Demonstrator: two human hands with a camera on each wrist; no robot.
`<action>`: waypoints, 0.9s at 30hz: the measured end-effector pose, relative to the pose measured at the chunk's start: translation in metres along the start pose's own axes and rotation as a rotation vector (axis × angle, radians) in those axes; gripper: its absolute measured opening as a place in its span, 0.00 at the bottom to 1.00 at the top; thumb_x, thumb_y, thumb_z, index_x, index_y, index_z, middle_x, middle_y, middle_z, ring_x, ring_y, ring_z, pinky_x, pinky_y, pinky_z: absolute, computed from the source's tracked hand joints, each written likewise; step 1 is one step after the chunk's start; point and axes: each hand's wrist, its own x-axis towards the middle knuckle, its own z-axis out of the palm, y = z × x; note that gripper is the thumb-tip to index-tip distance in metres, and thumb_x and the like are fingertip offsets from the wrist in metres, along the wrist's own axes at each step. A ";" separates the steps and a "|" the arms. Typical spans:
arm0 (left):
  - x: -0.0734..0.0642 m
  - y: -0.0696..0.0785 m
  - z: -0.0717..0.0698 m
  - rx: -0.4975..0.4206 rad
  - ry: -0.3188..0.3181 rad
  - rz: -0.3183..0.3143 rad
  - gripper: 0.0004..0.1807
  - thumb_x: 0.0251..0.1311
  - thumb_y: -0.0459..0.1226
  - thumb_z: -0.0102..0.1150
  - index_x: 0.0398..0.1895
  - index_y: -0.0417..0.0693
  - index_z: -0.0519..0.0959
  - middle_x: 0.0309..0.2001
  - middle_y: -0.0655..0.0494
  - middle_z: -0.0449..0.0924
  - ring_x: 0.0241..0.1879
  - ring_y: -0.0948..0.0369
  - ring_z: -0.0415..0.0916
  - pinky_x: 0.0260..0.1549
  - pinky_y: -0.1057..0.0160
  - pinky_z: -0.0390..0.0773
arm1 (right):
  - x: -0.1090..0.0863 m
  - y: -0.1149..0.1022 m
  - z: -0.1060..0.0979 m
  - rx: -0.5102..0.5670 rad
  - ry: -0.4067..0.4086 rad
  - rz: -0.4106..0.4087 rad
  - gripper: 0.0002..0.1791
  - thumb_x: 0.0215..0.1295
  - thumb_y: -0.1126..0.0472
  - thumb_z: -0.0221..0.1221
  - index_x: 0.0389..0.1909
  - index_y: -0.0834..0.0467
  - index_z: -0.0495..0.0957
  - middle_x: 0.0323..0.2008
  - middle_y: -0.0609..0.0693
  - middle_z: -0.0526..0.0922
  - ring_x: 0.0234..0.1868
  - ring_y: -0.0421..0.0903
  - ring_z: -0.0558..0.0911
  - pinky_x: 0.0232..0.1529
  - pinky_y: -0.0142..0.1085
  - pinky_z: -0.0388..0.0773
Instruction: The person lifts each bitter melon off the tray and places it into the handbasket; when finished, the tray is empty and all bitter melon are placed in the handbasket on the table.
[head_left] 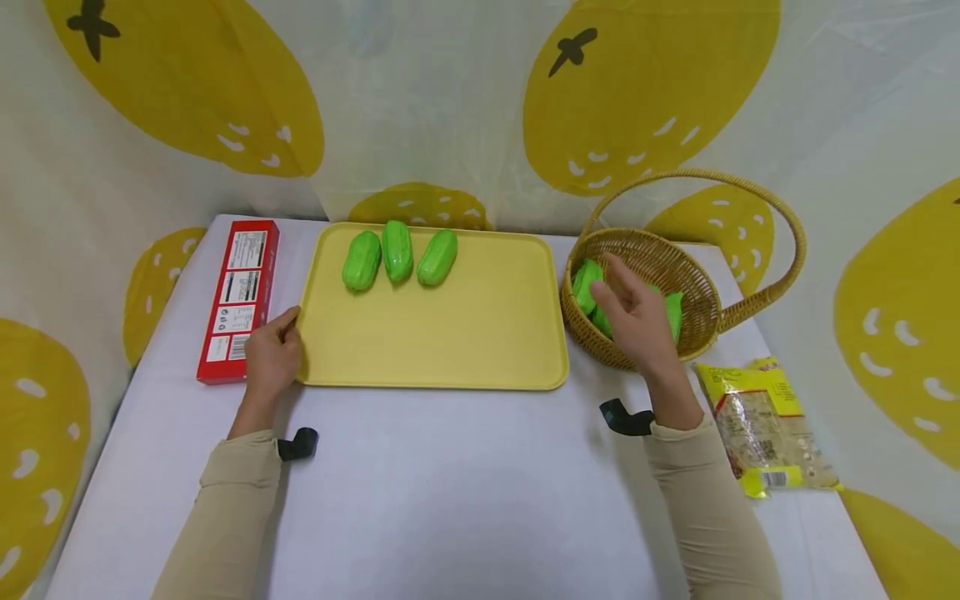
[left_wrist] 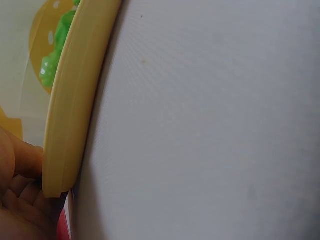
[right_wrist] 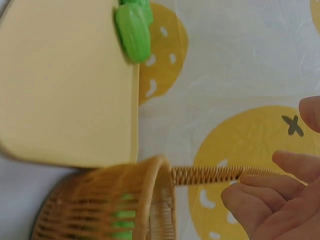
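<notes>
My left hand (head_left: 273,354) holds the left rim of a yellow tray (head_left: 435,350); in the left wrist view, its thumb and fingers are at the tray's edge near one corner. Three green, ridged, gourd-like vegetables (head_left: 398,252) lie side by side along the tray's back left. At the right, my right hand (head_left: 637,321) is over a wicker basket (head_left: 693,265), holding nothing, its fingers loosely bent in the right wrist view. More green pieces (head_left: 587,283) are inside the basket, partly hidden under this hand.
A red box (head_left: 236,300) lies left of the tray, beside my left hand. The basket's tall handle (head_left: 795,242) leans up to the right. A yellow, partly see-through food packet (head_left: 768,429) lies near the table's right edge. A patterned curtain (head_left: 427,100) hangs behind.
</notes>
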 end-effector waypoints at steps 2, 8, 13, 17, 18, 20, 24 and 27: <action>0.000 0.000 0.000 -0.001 0.000 -0.003 0.24 0.76 0.33 0.41 0.73 0.45 0.70 0.72 0.43 0.71 0.59 0.48 0.74 0.39 0.75 0.67 | 0.003 -0.002 0.006 0.019 -0.006 -0.012 0.33 0.77 0.53 0.54 0.78 0.57 0.60 0.79 0.54 0.59 0.78 0.55 0.62 0.75 0.54 0.62; 0.001 -0.001 -0.001 -0.005 0.004 0.009 0.24 0.76 0.33 0.41 0.72 0.45 0.71 0.71 0.42 0.72 0.57 0.48 0.74 0.37 0.75 0.67 | 0.017 -0.008 0.025 0.056 -0.035 -0.045 0.32 0.77 0.55 0.54 0.78 0.57 0.61 0.78 0.56 0.61 0.78 0.54 0.63 0.75 0.51 0.62; 0.000 -0.001 -0.001 -0.012 -0.006 0.006 0.24 0.75 0.32 0.41 0.72 0.45 0.70 0.71 0.43 0.72 0.59 0.48 0.74 0.40 0.73 0.68 | 0.023 -0.013 0.040 0.091 -0.082 -0.022 0.32 0.77 0.52 0.54 0.78 0.54 0.61 0.78 0.55 0.61 0.78 0.54 0.62 0.75 0.50 0.63; 0.000 -0.001 0.000 -0.015 0.001 0.014 0.25 0.75 0.32 0.40 0.72 0.44 0.71 0.70 0.43 0.72 0.60 0.49 0.74 0.42 0.73 0.68 | 0.026 -0.013 0.049 0.129 -0.115 0.016 0.33 0.77 0.51 0.54 0.79 0.53 0.60 0.80 0.52 0.59 0.79 0.52 0.60 0.76 0.49 0.61; 0.000 -0.001 0.001 -0.015 0.003 0.016 0.25 0.75 0.32 0.40 0.72 0.44 0.71 0.70 0.43 0.73 0.60 0.49 0.74 0.43 0.73 0.68 | 0.027 -0.011 0.051 0.127 -0.120 0.023 0.33 0.77 0.50 0.54 0.79 0.52 0.60 0.80 0.51 0.59 0.79 0.51 0.60 0.76 0.48 0.61; 0.001 -0.001 0.001 -0.021 0.004 0.017 0.24 0.75 0.32 0.40 0.72 0.44 0.71 0.70 0.42 0.73 0.59 0.49 0.74 0.42 0.74 0.68 | 0.029 -0.010 0.055 0.124 -0.131 0.029 0.33 0.77 0.49 0.54 0.79 0.51 0.60 0.80 0.49 0.60 0.79 0.51 0.61 0.76 0.48 0.62; 0.001 -0.001 0.000 -0.021 0.005 0.013 0.24 0.75 0.32 0.40 0.71 0.44 0.71 0.70 0.42 0.73 0.59 0.49 0.74 0.41 0.75 0.68 | 0.034 -0.008 0.066 0.145 -0.155 0.026 0.33 0.77 0.49 0.54 0.79 0.51 0.59 0.80 0.48 0.59 0.79 0.53 0.60 0.76 0.49 0.63; 0.001 -0.002 0.000 -0.014 0.003 0.009 0.24 0.75 0.33 0.40 0.72 0.44 0.71 0.70 0.42 0.73 0.58 0.48 0.74 0.40 0.75 0.67 | 0.038 -0.007 0.074 0.160 -0.180 0.027 0.34 0.78 0.49 0.53 0.79 0.51 0.58 0.80 0.49 0.58 0.80 0.53 0.59 0.76 0.49 0.62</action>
